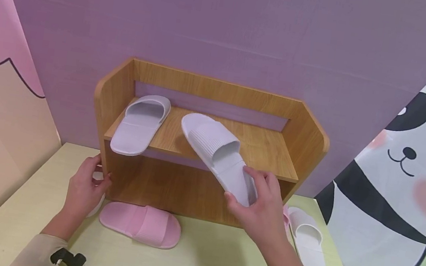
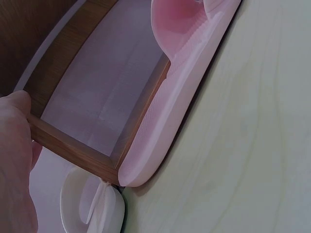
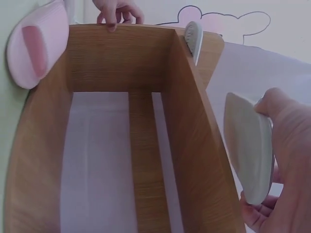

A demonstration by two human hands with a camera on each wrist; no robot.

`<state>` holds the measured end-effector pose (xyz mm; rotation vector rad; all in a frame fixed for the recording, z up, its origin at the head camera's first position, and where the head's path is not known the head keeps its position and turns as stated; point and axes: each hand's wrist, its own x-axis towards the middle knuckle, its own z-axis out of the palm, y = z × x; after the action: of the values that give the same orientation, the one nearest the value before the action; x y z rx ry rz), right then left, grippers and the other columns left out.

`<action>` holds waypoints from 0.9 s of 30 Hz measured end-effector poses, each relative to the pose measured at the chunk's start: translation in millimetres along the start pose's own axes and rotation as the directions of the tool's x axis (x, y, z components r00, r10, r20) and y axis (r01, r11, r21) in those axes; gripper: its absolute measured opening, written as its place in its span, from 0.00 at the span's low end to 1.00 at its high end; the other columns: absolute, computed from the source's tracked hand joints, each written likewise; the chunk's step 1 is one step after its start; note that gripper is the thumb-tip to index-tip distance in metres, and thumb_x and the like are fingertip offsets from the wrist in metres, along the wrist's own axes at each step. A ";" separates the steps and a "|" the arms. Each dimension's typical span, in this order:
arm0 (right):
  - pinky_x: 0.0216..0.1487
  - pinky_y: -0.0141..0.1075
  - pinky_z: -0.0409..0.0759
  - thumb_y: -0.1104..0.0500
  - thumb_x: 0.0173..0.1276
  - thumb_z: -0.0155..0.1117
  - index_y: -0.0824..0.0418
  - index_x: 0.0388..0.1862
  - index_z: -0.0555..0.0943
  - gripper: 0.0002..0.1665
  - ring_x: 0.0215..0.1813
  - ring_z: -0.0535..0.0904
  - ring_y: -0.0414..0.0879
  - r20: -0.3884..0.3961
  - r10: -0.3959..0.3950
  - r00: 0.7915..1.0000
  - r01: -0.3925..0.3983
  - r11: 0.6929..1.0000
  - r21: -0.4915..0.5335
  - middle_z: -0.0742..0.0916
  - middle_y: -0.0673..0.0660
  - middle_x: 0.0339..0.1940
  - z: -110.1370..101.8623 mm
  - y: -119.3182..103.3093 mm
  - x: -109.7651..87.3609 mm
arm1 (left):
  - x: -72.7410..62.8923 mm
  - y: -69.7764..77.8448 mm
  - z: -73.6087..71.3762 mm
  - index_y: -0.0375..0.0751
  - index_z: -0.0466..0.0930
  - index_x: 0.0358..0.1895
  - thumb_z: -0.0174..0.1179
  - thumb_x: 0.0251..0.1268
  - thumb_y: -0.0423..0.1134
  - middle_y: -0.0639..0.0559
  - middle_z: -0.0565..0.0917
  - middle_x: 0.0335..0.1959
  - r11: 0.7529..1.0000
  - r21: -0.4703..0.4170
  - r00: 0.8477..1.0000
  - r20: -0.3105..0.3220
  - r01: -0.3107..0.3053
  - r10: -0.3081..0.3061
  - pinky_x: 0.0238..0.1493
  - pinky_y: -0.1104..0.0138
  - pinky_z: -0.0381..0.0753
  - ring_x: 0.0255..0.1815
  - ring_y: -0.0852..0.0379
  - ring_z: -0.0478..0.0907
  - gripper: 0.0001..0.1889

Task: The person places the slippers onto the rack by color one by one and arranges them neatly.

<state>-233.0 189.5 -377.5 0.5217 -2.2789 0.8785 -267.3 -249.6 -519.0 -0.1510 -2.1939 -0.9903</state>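
Note:
Pinched at the heel by my right hand (image 1: pixel 262 203), a white slipper (image 1: pixel 218 152) slants over the upper board of a wooden shelf (image 1: pixel 219 86), toe toward the wall. Its sole shows in the right wrist view, beside the board's front edge. My left hand (image 1: pixel 84 187) grips the front edge of the shelf's left side panel (image 2: pixel 73 150), thumb on one face and fingers on the other. On the upper board's left end sits another white slipper (image 1: pixel 140 125), its heel past the front edge. A pink slipper (image 1: pixel 140 224) lies sideways before the shelf.
To the right of the shelf lie a white slipper (image 1: pixel 310 242) and a partly hidden pink one (image 1: pixel 286 216). Another white slipper (image 2: pixel 112 208) is on the table behind my left hand. A purple wall (image 1: pixel 228 26) stands behind, with printed panels at both sides.

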 end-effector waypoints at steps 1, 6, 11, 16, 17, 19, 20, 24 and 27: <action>0.45 0.53 0.84 0.52 0.55 0.88 0.58 0.68 0.85 0.41 0.55 0.78 0.55 -0.003 0.011 1.000 -0.011 1.000 -0.004 0.81 0.61 0.54 0.6 -1.6 2.2 | 0.0 -0.1 0.0 0.34 0.72 0.74 0.70 0.66 0.21 0.40 0.81 0.57 1.000 0.000 1.000 0.001 0.001 -0.001 0.40 0.45 0.92 0.53 0.39 0.87 0.33; 0.47 0.53 0.83 0.50 0.56 0.88 0.60 0.68 0.85 0.41 0.56 0.77 0.57 -0.007 0.035 0.999 -0.035 0.999 -0.005 0.81 0.62 0.54 5.0 -9.1 15.7 | 0.1 -0.3 0.1 0.34 0.72 0.74 0.70 0.67 0.21 0.40 0.81 0.57 1.000 -0.001 1.000 0.007 0.003 -0.003 0.41 0.45 0.93 0.54 0.39 0.87 0.33; 0.50 0.52 0.82 0.48 0.56 0.87 0.62 0.67 0.84 0.41 0.57 0.77 0.59 0.007 0.085 0.996 -0.085 0.996 -0.017 0.80 0.63 0.54 9.9 -17.7 29.4 | 0.2 0.8 -0.3 0.34 0.71 0.74 0.69 0.67 0.21 0.39 0.81 0.58 1.000 -0.001 1.000 0.012 0.008 -0.008 0.41 0.44 0.93 0.54 0.38 0.87 0.33; 0.52 0.52 0.81 0.43 0.60 0.84 0.60 0.71 0.83 0.43 0.59 0.75 0.58 0.074 0.182 0.980 -0.177 0.982 -0.068 0.78 0.61 0.57 14.7 -28.4 40.7 | 0.8 3.1 -1.2 0.34 0.71 0.75 0.69 0.68 0.21 0.38 0.81 0.59 1.000 0.003 1.000 0.020 0.018 -0.018 0.42 0.43 0.92 0.55 0.37 0.86 0.33; 0.52 0.52 0.81 0.42 0.60 0.83 0.60 0.71 0.82 0.44 0.60 0.74 0.57 0.087 0.195 0.977 -0.188 0.979 -0.081 0.77 0.61 0.57 15.8 -30.3 42.7 | 0.8 3.2 -1.2 0.35 0.71 0.75 0.70 0.68 0.21 0.38 0.81 0.59 1.000 0.005 1.000 0.022 0.021 -0.021 0.42 0.43 0.92 0.55 0.37 0.86 0.33; 0.52 0.52 0.82 0.40 0.61 0.82 0.60 0.72 0.81 0.44 0.60 0.74 0.57 0.104 0.211 0.972 -0.199 0.974 -0.110 0.77 0.61 0.58 18.0 -34.0 46.5 | 0.8 2.9 -1.1 0.35 0.71 0.75 0.70 0.68 0.22 0.39 0.81 0.59 1.000 0.011 0.999 0.024 0.025 -0.025 0.43 0.44 0.92 0.56 0.37 0.86 0.33; 0.52 0.52 0.82 0.40 0.62 0.82 0.60 0.72 0.81 0.45 0.60 0.73 0.57 0.108 0.213 0.971 -0.199 0.972 -0.122 0.77 0.61 0.58 19.3 -35.5 48.4 | 0.8 2.8 -1.1 0.35 0.71 0.75 0.70 0.68 0.22 0.39 0.81 0.59 1.000 0.011 0.999 0.024 0.027 -0.027 0.42 0.44 0.92 0.56 0.37 0.86 0.33; 0.53 0.53 0.83 0.39 0.61 0.81 0.62 0.70 0.81 0.45 0.60 0.74 0.59 0.102 0.202 0.974 -0.187 0.972 -0.142 0.77 0.63 0.57 23.8 -41.9 55.6 | 0.8 2.5 -1.1 0.35 0.71 0.75 0.70 0.68 0.22 0.39 0.81 0.58 1.000 0.011 0.999 0.024 0.025 -0.025 0.42 0.44 0.93 0.56 0.38 0.86 0.33; 0.52 0.53 0.82 0.38 0.62 0.79 0.63 0.69 0.82 0.44 0.60 0.74 0.60 0.095 0.194 0.976 -0.178 0.972 -0.150 0.78 0.64 0.56 27.3 -46.0 60.3 | 0.8 3.4 -1.4 0.35 0.71 0.75 0.70 0.68 0.22 0.39 0.80 0.58 1.000 0.010 0.999 0.024 0.024 -0.024 0.42 0.44 0.92 0.56 0.37 0.86 0.33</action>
<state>-262.3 130.2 -331.4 0.3025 -2.4994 0.7860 -265.8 -248.3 -515.8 -0.1334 -2.2271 -0.9959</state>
